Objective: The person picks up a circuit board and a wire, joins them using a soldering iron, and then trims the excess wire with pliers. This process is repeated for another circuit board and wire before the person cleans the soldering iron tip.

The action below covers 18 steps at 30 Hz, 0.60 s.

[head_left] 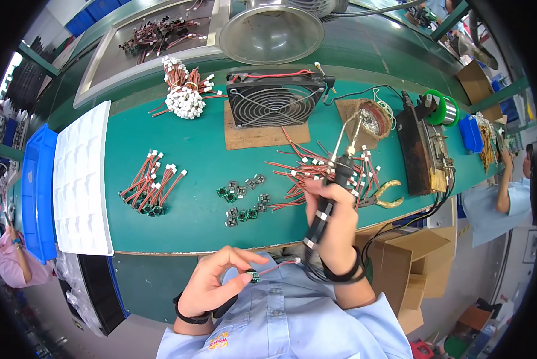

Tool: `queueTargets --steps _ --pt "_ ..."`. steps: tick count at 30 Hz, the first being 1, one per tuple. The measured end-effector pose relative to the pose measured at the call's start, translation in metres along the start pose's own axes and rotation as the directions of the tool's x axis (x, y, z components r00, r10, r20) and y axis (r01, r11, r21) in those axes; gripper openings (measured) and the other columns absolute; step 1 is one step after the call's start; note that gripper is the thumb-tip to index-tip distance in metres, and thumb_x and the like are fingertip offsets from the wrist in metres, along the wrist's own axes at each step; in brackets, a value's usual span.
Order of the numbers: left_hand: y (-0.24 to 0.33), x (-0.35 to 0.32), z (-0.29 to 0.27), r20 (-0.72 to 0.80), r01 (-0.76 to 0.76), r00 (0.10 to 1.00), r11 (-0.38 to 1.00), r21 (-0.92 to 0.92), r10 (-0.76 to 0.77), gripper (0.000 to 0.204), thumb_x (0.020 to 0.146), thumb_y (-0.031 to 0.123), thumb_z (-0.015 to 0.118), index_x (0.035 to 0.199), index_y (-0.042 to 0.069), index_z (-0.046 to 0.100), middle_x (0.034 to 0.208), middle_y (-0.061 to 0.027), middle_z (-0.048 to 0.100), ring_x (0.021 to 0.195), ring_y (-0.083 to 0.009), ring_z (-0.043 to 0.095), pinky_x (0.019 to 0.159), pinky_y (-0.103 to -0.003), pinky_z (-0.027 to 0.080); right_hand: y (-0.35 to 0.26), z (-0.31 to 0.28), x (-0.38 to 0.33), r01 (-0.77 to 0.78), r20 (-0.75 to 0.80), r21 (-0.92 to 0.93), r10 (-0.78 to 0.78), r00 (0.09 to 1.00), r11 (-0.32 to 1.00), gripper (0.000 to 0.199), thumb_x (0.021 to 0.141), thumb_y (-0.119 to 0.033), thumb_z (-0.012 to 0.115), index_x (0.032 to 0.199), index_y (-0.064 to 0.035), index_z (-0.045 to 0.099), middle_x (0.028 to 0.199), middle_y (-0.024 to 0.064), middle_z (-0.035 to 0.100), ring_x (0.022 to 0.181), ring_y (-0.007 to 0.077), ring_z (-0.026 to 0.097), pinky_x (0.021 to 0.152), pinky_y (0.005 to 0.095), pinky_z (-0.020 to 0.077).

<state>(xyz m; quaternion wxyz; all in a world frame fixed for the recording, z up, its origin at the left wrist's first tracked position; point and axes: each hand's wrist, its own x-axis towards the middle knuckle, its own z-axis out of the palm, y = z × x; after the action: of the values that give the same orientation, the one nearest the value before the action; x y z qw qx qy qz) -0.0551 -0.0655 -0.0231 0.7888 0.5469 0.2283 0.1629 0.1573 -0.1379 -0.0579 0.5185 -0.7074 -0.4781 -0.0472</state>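
Our right hand grips a soldering iron; our left hand pinches a green circuit board, likely fragile, best held by its edges.

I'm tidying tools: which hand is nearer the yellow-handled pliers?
Right. The right hand, gripping a soldering iron, is just left of the pliers; the left hand, pinching a green board, is farther left and lower in view.
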Motion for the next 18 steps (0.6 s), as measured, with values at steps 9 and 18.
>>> queueTargets --steps 9,18 --pt "0.038 0.034 0.029 0.228 -0.244 0.965 0.758 0.604 0.129 0.014 0.077 0.003 0.067 0.089 0.002 0.059 0.097 -0.0101 0.061 0.086 -0.023 0.062 0.073 -0.032 0.049 -0.032 -0.076 -0.003 0.002 0.446 0.202 -0.094 0.89 0.979 0.041 0.072 0.012 0.066 0.101 -0.0106 0.048 0.094 0.0103 0.066 0.08 0.0251 0.062 0.071 0.0341 0.0451" --pt "0.02 0.048 0.039 0.279 -0.029 0.95 0.849 0.527 -0.14 0.014 0.077 0.0 0.066 0.09 0.0 0.061 0.091 -0.0078 0.061 0.09 -0.0187 0.06 0.073 -0.032 0.049 -0.027 -0.084 -0.008 0.133 0.61 0.13 -0.185 0.771 0.983 0.026 0.078 -0.007 0.062 0.1 -0.013 0.05 0.092 0.0052 0.067 0.081 0.0254 0.063 0.082 0.0371 0.0418"
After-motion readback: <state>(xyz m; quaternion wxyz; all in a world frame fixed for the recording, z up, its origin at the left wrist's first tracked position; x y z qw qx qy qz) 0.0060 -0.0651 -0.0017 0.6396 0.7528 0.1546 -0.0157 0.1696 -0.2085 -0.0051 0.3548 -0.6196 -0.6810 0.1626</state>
